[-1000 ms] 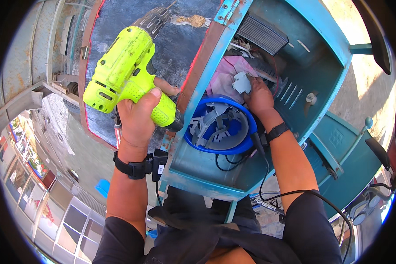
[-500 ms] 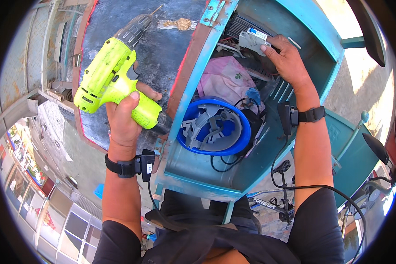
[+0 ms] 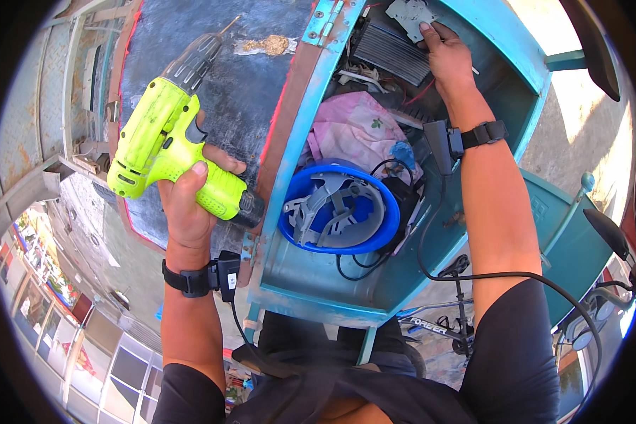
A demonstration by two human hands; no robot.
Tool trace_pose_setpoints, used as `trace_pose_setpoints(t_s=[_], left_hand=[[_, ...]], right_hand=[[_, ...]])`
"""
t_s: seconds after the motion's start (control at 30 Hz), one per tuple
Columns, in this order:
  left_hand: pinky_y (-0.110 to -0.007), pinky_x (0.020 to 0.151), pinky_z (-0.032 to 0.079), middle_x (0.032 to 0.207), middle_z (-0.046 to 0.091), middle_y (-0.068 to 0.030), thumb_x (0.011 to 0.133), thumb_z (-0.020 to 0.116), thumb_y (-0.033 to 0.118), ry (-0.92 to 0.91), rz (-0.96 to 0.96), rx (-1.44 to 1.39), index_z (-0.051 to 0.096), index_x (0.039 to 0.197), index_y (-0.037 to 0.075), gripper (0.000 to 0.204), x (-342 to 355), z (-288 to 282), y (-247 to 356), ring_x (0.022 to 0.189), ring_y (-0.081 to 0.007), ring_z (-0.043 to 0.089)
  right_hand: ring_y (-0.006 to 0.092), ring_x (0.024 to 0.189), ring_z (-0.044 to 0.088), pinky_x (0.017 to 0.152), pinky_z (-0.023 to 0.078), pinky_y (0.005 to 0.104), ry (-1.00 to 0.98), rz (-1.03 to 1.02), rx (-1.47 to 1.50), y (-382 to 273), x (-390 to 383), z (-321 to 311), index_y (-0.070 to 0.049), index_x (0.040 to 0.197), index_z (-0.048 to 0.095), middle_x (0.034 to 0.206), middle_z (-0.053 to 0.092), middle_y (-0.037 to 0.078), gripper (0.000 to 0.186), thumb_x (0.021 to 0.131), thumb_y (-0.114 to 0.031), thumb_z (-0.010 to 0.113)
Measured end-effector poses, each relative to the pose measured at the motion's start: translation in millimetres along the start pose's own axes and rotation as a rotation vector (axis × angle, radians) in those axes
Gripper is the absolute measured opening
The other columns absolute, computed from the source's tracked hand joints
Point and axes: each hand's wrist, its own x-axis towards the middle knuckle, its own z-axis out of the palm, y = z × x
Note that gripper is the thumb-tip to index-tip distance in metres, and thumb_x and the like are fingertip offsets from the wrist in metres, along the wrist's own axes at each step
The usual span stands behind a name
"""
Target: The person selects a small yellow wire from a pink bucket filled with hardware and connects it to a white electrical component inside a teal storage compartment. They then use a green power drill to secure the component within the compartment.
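My left hand (image 3: 188, 205) is wrapped round the grip of a lime-yellow cordless drill (image 3: 148, 134), whose thin bit points away, up and to the right. Beneath the drill lies the dark inner face of the open lid (image 3: 219, 85). My right hand (image 3: 449, 60) reaches into the far end of a teal metal box (image 3: 360, 297), pinching a flat grey metal piece with small holes (image 3: 411, 18) between thumb and fingers. That piece is held above a black finned metal unit (image 3: 396, 53). Part of the fingers hides behind it.
An upturned blue hard hat (image 3: 391, 227) sits in the box, with a pink cloth (image 3: 357, 116) beyond it and black cords beside it. Sawdust-like crumbs (image 3: 275, 46) rest on the lid. A bicycle (image 3: 461, 304) stands below the box at right. A cable hangs from my right wrist.
My right hand has moved farther away with the grey metal piece, and the blue-and-white part on it no longer shows. The drill and left hand have shifted slightly left and nearer.
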Motion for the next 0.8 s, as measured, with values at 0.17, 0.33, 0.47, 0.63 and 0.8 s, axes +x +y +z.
trace_pose_setpoints(t_s=[0.17,0.33,0.47,0.63,0.8], left_hand=[[-0.042,0.078,0.059,0.081,0.065,-0.0164,0.083,0.056,0.02,0.026,-0.03,0.008,0.038,0.145,-0.008,0.07,0,0,-2,0.077,-0.0247,0.066],[-0.04,0.076,0.059,0.081,0.065,-0.0154,0.083,0.058,0.025,0.042,-0.017,0.053,0.036,0.148,-0.008,0.077,-1,0,0,0.076,-0.0235,0.066],[-0.039,0.076,0.059,0.08,0.065,-0.0151,0.083,0.059,0.027,0.049,-0.019,0.079,0.036,0.149,-0.008,0.078,0,0,-1,0.075,-0.0235,0.066],[-0.037,0.075,0.059,0.079,0.065,-0.0149,0.083,0.06,0.027,0.053,-0.027,0.084,0.035,0.149,-0.009,0.079,0,0,1,0.075,-0.024,0.067],[-0.037,0.076,0.059,0.079,0.065,-0.015,0.084,0.06,0.028,0.052,-0.015,0.076,0.035,0.149,-0.009,0.079,0,0,0,0.075,-0.024,0.067]], right_hand=[[0.0153,0.079,0.064,0.078,0.049,0.0299,0.049,-0.009,-0.064,20,29,-17,-0.001,0.12,0.071,0.094,0.073,0.009,0.039,0.096,-0.03,0.069],[0.0229,0.088,0.07,0.086,0.052,0.0355,0.093,-0.137,-0.399,39,58,-39,-0.005,0.122,0.072,0.099,0.075,0.013,0.042,0.095,-0.037,0.069],[0.0285,0.101,0.07,0.091,0.052,0.0382,0.19,-0.32,-0.651,64,77,-48,-0.012,0.124,0.071,0.103,0.074,0.014,0.043,0.093,-0.041,0.069],[0.0429,0.099,0.069,0.091,0.054,0.049,0.367,-0.125,-0.995,55,65,-26,0.001,0.105,0.072,0.102,0.069,0.031,0.054,0.092,-0.051,0.064],[0.0435,0.092,0.069,0.085,0.055,0.0517,0.331,-0.209,-1.091,35,53,-18,-0.001,0.102,0.071,0.096,0.07,0.028,0.043,0.094,-0.042,0.061]])
